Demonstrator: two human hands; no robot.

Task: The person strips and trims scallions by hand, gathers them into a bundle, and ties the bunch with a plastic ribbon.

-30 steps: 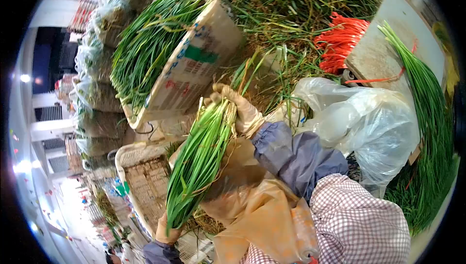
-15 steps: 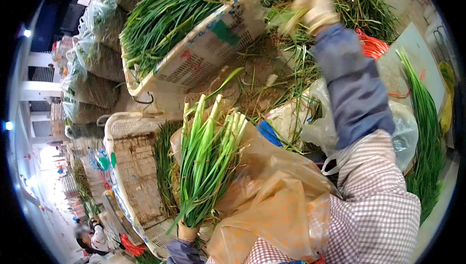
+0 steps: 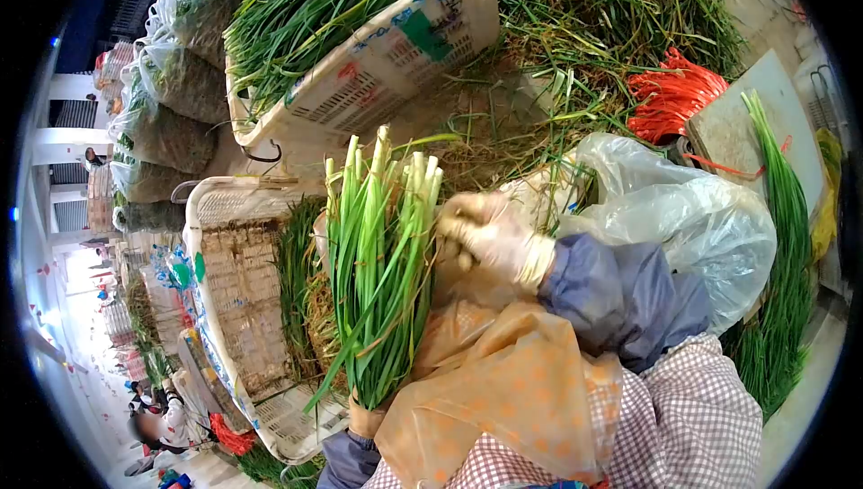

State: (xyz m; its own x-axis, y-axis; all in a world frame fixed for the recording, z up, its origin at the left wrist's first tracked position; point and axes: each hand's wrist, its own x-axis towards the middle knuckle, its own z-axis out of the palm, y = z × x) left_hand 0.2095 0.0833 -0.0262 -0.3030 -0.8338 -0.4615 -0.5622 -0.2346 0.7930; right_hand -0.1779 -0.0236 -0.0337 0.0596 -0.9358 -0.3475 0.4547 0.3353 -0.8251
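Note:
A bunch of garlic chives stands upright in front of me, pale cut ends at the top and green leaves hanging down. My left hand holds it from behind and below. Only the tan glove cuff shows clearly; leaves hide the fingers. Just right of the stalks is my right hand, in a pale glove, its fingers curled in toward the bunch. Whether anything is pinched there I cannot make out. An orange-dotted plastic apron covers my lap beneath.
A white crate full of chives stands ahead; another crate sits at left. Loose trimmings are heaped at the back right. Red ties, a clear plastic bag and long chives lie right. Filled bags line the left.
My right hand has come back from the trimmings heap to beside the bunch. The wisp of leaves it held there is no longer visible in it. The bunch stays in my left hand.

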